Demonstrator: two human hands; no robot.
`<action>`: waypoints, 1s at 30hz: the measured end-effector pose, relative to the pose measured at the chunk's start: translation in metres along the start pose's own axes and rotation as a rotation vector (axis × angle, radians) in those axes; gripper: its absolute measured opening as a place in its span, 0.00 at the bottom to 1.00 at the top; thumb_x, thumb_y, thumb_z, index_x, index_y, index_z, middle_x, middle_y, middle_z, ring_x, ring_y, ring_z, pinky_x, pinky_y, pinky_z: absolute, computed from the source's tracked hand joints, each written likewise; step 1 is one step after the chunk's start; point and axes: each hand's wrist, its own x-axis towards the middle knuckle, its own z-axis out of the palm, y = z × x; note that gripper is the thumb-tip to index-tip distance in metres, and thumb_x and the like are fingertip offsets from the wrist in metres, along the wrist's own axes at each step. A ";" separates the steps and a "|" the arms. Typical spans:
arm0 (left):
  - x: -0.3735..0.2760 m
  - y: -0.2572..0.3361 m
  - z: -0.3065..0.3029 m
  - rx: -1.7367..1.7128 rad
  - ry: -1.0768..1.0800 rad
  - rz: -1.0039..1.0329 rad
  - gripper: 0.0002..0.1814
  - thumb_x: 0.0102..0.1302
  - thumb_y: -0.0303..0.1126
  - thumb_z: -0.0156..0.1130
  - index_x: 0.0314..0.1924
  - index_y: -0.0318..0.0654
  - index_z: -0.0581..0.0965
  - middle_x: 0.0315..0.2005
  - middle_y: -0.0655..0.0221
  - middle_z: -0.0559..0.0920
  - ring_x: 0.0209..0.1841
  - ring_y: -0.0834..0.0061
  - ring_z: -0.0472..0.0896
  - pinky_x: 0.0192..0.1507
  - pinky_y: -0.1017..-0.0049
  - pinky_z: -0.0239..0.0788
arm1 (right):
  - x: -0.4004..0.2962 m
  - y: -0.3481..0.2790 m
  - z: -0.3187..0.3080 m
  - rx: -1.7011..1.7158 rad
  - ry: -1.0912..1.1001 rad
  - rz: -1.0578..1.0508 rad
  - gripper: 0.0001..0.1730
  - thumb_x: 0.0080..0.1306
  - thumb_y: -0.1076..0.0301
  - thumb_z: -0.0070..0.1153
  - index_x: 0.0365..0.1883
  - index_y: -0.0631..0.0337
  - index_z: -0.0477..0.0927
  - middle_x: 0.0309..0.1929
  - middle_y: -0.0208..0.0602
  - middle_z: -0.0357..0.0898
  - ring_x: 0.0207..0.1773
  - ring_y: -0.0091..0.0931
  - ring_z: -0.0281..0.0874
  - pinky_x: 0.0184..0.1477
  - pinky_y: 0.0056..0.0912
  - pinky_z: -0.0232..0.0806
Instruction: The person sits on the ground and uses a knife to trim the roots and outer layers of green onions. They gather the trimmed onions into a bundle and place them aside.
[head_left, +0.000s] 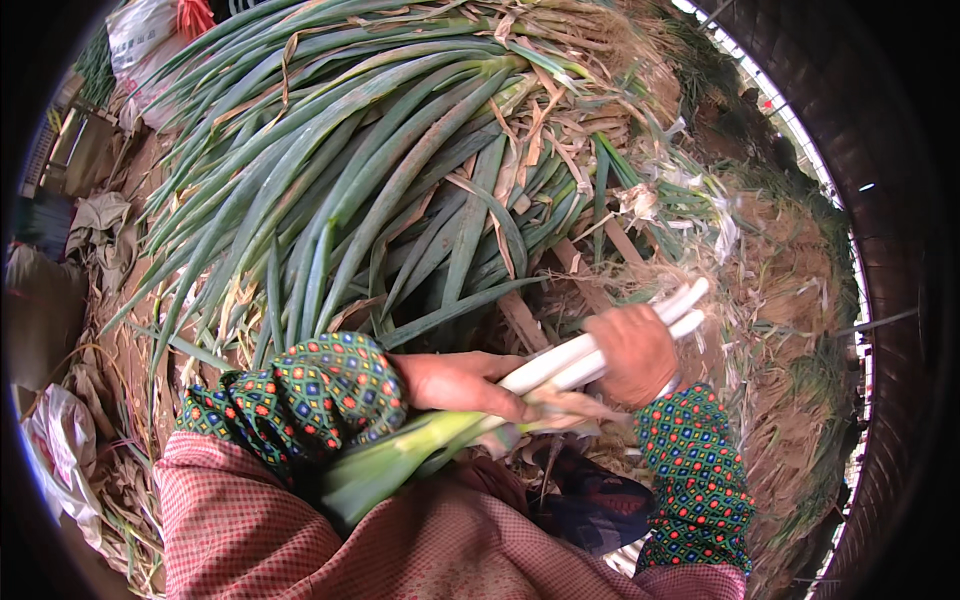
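A bundle of large green onions with thick white stalks (559, 364) slants across the front of my body. My left hand (469, 384) grips it around the middle, where white turns to green, with the thumb side over the stalks. Nearer the white root ends, my right hand (634, 354) is closed around the stalks. Loose dry outer skin (574, 409) hangs between my hands, somewhat blurred. The green leaves point down to the left, over my checkered apron. Ahead lies a big heap of green onions (360, 172), its leaves towards the left and roots towards the right.
Wooden slats (525, 321) show beneath the heap. Peeled skins and roots litter the soil (780, 277) at right. A white and red sack (142, 45) stands at upper left, a plastic bag (64, 450) lies at lower left, and a cloth (105, 232) lies above it.
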 end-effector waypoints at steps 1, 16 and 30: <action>-0.006 0.004 -0.004 -0.074 -0.058 -0.012 0.34 0.67 0.48 0.55 0.65 0.31 0.63 0.52 0.61 0.77 0.54 0.72 0.74 0.60 0.70 0.65 | -0.015 0.014 -0.007 -0.050 -0.014 0.075 0.13 0.51 0.70 0.58 0.36 0.60 0.75 0.30 0.37 0.74 0.35 0.39 0.73 0.44 0.41 0.63; -0.031 -0.003 -0.086 0.539 0.504 -0.474 0.24 0.66 0.52 0.59 0.45 0.36 0.82 0.23 0.64 0.81 0.32 0.75 0.79 0.39 0.76 0.71 | -0.266 0.137 -0.159 -0.682 -0.168 1.431 0.17 0.55 0.65 0.59 0.42 0.60 0.74 0.37 0.50 0.81 0.42 0.47 0.80 0.45 0.49 0.71; 0.194 0.039 0.043 0.976 0.342 0.445 0.40 0.53 0.63 0.64 0.54 0.36 0.75 0.42 0.47 0.80 0.44 0.51 0.80 0.49 0.62 0.71 | -0.225 0.007 -0.049 0.402 0.063 1.372 0.28 0.50 0.55 0.69 0.42 0.69 0.79 0.38 0.49 0.83 0.40 0.35 0.82 0.45 0.36 0.72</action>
